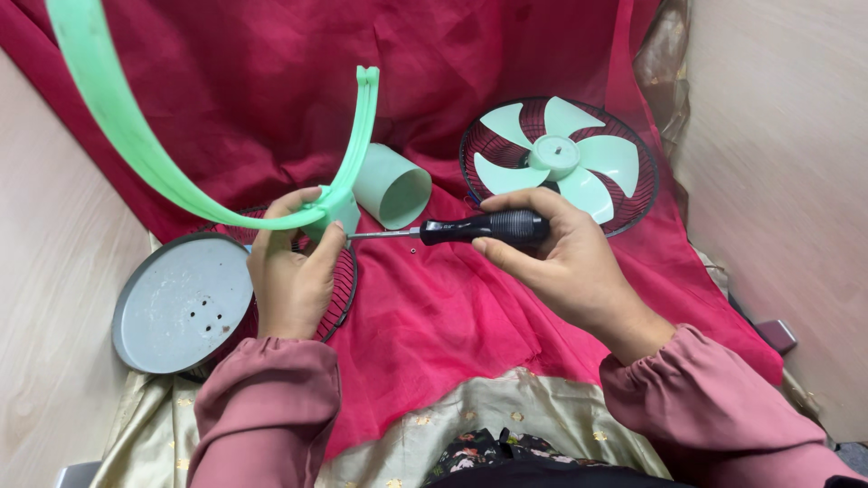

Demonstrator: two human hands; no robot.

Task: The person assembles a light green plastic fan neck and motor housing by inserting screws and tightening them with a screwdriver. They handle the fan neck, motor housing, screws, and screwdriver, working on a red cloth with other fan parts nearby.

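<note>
both hands (289,271) work: left grips green ring (136,145), right (561,262) drives screwdriver (479,228).

One head-worn camera looks steeply down, close over the lap.

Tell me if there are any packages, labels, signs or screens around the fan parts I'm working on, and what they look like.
None in view: no package, label, sign or screen shows.
What is there: the left hand holds a mint green plastic ring; the right hand holds a black-handled screwdriver; a green fan blade lies in a dark wire grille; a grey round base sits at the left, all on red cloth.
</note>
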